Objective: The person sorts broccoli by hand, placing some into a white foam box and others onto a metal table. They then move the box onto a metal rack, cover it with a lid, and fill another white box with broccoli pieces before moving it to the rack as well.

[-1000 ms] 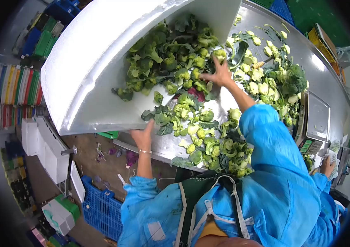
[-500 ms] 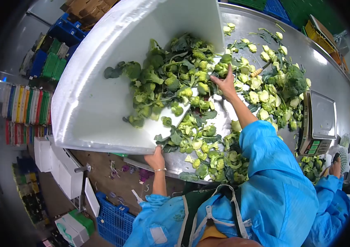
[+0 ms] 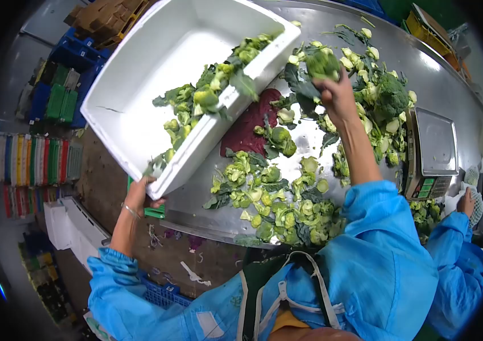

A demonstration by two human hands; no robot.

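Observation:
My left hand grips the near corner of a white foam box that is tipped toward the steel table. Broccoli pieces lie along the box's low wall. My right hand, arm stretched out, is closed on a broccoli head above the table. Loose broccoli florets and leaves are heaped on the table in front of me, around a dark red patch.
A digital scale stands on the table at the right. Another person's hand and blue sleeve are at the far right. Blue and green crates and coloured stacks sit on the floor at left, with cardboard boxes beyond.
The foam box has swung left and away from the table, less broccoli in it. My left hand moved left along its edge. My right hand rose and closed on a broccoli head.

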